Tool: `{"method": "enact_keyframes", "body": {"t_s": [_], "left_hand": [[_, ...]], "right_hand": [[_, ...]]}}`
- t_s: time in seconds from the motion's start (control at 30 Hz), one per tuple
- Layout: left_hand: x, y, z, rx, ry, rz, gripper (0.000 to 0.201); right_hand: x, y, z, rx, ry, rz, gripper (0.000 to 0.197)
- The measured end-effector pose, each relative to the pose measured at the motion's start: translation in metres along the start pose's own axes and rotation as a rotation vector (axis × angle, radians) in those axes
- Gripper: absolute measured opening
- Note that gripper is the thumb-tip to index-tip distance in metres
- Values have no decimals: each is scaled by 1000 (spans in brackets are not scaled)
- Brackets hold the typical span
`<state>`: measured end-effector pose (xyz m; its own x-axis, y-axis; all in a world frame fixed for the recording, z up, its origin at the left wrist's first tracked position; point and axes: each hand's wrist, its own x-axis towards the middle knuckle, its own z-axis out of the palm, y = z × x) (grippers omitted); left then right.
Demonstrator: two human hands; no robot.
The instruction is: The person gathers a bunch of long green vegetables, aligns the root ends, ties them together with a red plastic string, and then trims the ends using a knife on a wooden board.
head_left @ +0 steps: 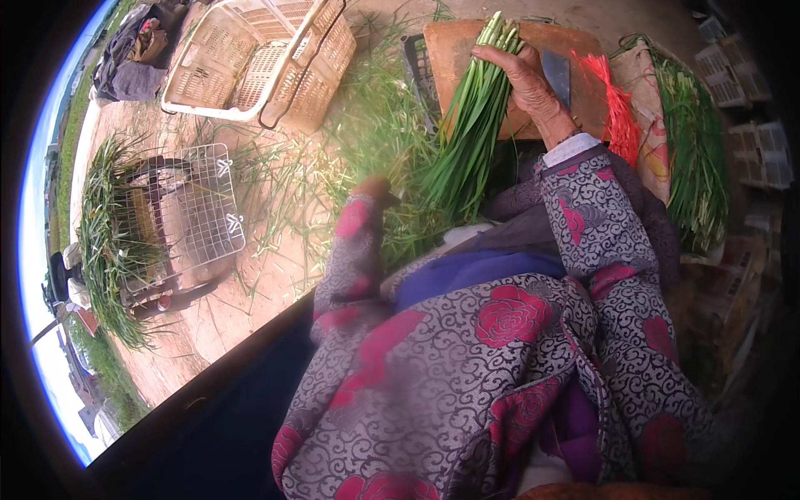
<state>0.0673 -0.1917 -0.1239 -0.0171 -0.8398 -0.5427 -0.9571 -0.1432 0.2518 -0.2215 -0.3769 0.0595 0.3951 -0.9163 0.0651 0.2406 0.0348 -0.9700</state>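
My right hand (529,83) is closed around a bunch of garlic chives (477,133). The pale cut ends point up and away, and the long green leaves hang toward my lap. This bunch is in front of a brown wooden board (575,42). Beside the hand, a dark flat blade (557,77) lies on the board. My left hand (375,190) hovers over loose green leaves to the left of the bunch, apart from it. Motion blurs its fingers, and nothing can be made out in it.
Red plastic strings (610,104) hang over the board's right edge. More chives (690,150) lie on a cloth at the right. A cream plastic basket (212,71) stands at the far left. Leaf scraps (275,196) litter the ground near a wire cart (200,208) with greens.
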Motion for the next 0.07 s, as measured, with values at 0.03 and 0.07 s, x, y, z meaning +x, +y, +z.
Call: {"method": "enact_keyframes", "body": {"t_s": [0.03, 0.07], "left_hand": [[-16, 11, -18, 42, -7, -22, 56], [-19, 30, -43, -88, 45, -104, 60]], "right_hand": [[0, 9, -13, -129, 4, -19, 22], [0, 22, -24, -257, 5, -35, 28]]}}
